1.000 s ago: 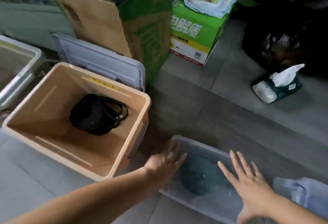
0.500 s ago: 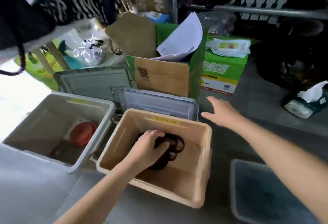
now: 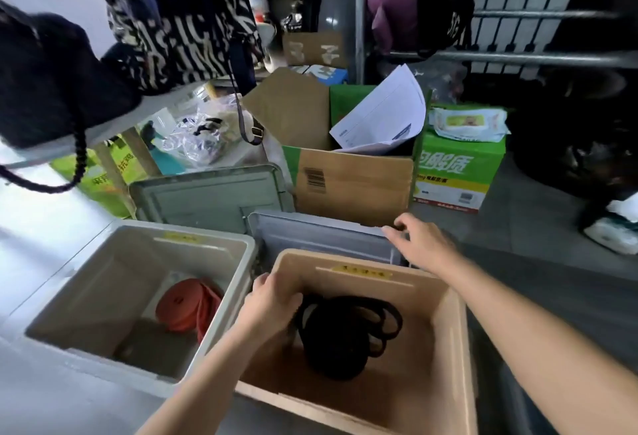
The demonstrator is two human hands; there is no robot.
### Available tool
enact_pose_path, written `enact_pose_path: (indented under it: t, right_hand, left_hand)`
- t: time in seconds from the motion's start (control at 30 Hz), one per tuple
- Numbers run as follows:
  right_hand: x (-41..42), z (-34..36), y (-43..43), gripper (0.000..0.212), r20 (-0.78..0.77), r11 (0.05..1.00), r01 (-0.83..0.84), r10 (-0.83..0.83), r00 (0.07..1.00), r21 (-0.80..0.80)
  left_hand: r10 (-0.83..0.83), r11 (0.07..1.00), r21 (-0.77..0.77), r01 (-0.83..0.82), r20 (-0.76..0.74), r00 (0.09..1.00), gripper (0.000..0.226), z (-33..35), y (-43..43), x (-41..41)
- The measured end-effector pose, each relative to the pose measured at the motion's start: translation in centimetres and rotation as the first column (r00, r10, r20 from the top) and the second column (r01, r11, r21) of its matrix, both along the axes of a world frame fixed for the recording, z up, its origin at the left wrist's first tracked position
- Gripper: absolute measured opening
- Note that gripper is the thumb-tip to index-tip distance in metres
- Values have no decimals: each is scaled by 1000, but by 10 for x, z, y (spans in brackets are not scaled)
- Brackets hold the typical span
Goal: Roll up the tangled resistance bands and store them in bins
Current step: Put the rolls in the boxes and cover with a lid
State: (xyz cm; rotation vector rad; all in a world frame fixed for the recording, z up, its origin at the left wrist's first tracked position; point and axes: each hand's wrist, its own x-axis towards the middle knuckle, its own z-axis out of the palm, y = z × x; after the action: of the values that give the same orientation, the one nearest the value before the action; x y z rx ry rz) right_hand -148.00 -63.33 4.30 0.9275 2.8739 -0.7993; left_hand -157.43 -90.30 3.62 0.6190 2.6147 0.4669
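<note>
Left hand [image 3: 272, 303] down inside the tan bin [image 3: 459, 341], fingers curled against the left edge of the black band roll [image 3: 340, 338]; touching it, though whether truly gripping or only steadying cannot be told. Right hand [image 3: 423, 245] reaching past the tan bin's far rim, fingers bent over the top edge of the pale lid [image 3: 321, 234] propped upright just behind it; seemingly taking hold, grip not fully clear.

Black band roll resting on the tan bin's floor, toward the left and middle, a few loose loops spilling out on its right side. Directly under and beside the left hand, well apart from the right. Likely soft, rubbery and light, with some spring: prone to uncoiling if lifted by one loop. Best taken around the thick coiled body, not the stray loops, with those tucked in first.

Further left, grey bin [image 3: 241, 251] touching the tan one, an orange band roll [image 3: 188, 310] lying on its floor, away from both hands. Second lid [image 3: 210, 193] leaning behind the grey bin. Beyond, a cardboard box [image 3: 352, 182] with papers, and a green carton [image 3: 459, 172] to its right.

Judging by both rolls already binned, probably near the end, lids next.
</note>
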Motion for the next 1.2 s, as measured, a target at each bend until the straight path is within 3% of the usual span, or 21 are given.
enact_pose_path:
  t: [0.07, 0.17, 0.3, 0.37, 0.43, 0.5, 0.53, 0.6, 0.67, 0.73, 0.8, 0.9, 0.97, 1.03, 1.1, 1.13, 1.17, 1.2]
  right_hand:
    - [-4, -7, -12, 49, 82, 991, -112, 106, 991, 74]
    - [-1, -2, -16, 13, 93, 970, -87, 67, 993, 229]
    - [28, 27, 8, 15, -37, 914, -8, 25, 999, 405]
    - [59, 42, 19, 20, -199, 844, -25, 155, 968, 536]
    - [97, 53, 21, 27, -287, 767, -37, 284, 915, 641]
    - [134, 55, 14, 28, -323, 742, -49, 350, 879, 669]
    - [150, 51, 8, 28, -328, 740, -72, 380, 865, 668]
    - [175, 38, -7, 35, -278, 728, -164, 446, 851, 666]
    - [195, 21, -21, 26, -207, 697, -257, 507, 837, 670]
    - [211, 5, -35, 27, -190, 692, -309, 544, 817, 652]
    - [224, -7, -46, 31, -179, 708, -368, 569, 802, 603]
    - [235, -14, -64, 39, -162, 718, -456, 611, 775, 526]
    - [234, -15, -74, 42, -235, 752, -435, 598, 766, 495]
    - [227, -16, -75, 37, -336, 850, -285, 452, 826, 442]
    - [214, -16, -71, 44, -337, 971, -23, 104, 936, 236]
    - [206, -21, -68, 55, -297, 986, 144, -115, 948, 78]
    - [200, -27, -65, 69, -189, 949, 295, -312, 931, -114]
    - [194, -32, -65, 80, -49, 850, 413, -452, 891, -326]
  left_hand:
    - [18, 996, -89, -17, 6, 1000, 53, -18, 0, -3]
    - [62, 995, 84, -61, -1, 998, 48, -37, -11, -12]
    - [110, 957, 234, -171, 253, 961, 59, -53, -16, -12]
    - [202, 815, 429, -389, 419, 885, 59, -30, -6, -7]
    - [247, 574, 542, -614, 600, 761, 74, -4, -3, -13]
    - [230, 382, 520, -764, 747, 623, 78, 12, -1, -26]
    - [192, 365, 453, -813, 818, 542, 80, 22, 0, -32]
    - [116, 407, 345, -846, 899, 423, 73, 33, -2, -38]
    - [80, 547, 328, -770, 895, 438, 53, 42, -8, -39]
    - [126, 665, 334, -669, 832, 540, 44, 38, -19, -37]
    - [190, 755, 354, -552, 688, 700, 45, 24, -32, -27]
    - [259, 810, 368, -458, 477, 840, 12, 12, -45, 5]
    - [266, 848, 353, -395, 360, 894, 12, 2, -54, 15]
    - [222, 905, 310, -292, 243, 944, 14, -6, -58, 20]
    - [225, 921, 288, -261, 152, 962, 26, -4, -49, 24]
    - [233, 925, 279, -258, 121, 965, 31, -4, -43, 27]
    - [228, 930, 272, -246, 96, 969, 35, -2, -36, 29]
    - [246, 931, 249, -266, 110, 963, 38, -5, -31, 27]
